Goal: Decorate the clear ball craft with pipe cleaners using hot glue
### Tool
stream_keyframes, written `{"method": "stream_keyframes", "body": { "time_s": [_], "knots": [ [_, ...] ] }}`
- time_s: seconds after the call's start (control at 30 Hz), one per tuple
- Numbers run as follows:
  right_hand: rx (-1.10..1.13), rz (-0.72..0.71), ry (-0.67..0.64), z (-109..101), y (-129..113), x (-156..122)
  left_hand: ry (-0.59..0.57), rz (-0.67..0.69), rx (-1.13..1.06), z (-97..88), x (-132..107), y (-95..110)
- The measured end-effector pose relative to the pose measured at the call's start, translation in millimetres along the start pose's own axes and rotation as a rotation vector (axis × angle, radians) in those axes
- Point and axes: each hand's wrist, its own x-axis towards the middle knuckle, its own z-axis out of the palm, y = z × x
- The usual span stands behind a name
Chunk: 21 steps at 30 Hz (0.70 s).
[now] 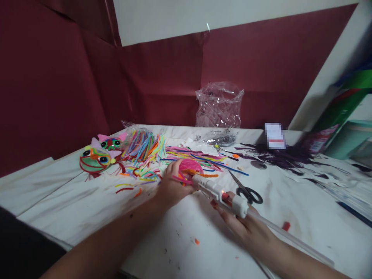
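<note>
My left hand (172, 184) is closed around a pink and orange pipe-cleaner craft piece (190, 167) above the table. A white hot glue gun (216, 189) is in the grip of my right hand (236, 219), its nozzle at the craft piece; whether the tip touches cannot be made out. A small orange light glows on the gun's body, and a long clear glue stick (290, 234) sticks out of its back. Black-handled scissors (247, 190) lie open on the table just beyond my right hand.
Two colourful animal-face crafts (99, 159) sit at the left beside a bundle of pipe cleaners (145, 145). Cut pieces are strewn around. Purple strands (279, 157) lie at the right, near a teal bin (345, 139). A clear plastic bag (219, 106) stands at the back.
</note>
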Motion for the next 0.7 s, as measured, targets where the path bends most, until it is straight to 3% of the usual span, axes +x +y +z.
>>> {"method": "stream_keyframes", "body": {
  "time_s": [0.37,0.6,0.7],
  "knots": [
    [0.000,-0.013,-0.056,2,5,1,0.035,0.011,-0.028,4.5,-1,3],
    [-0.049,-0.025,-0.060,-4,5,-5,-0.069,-0.018,0.075,-13.4,-5,12],
    [-0.079,0.012,-0.008,-9,8,-11,-0.038,-0.070,-0.032,-19.4,-4,8]
  ]
}}
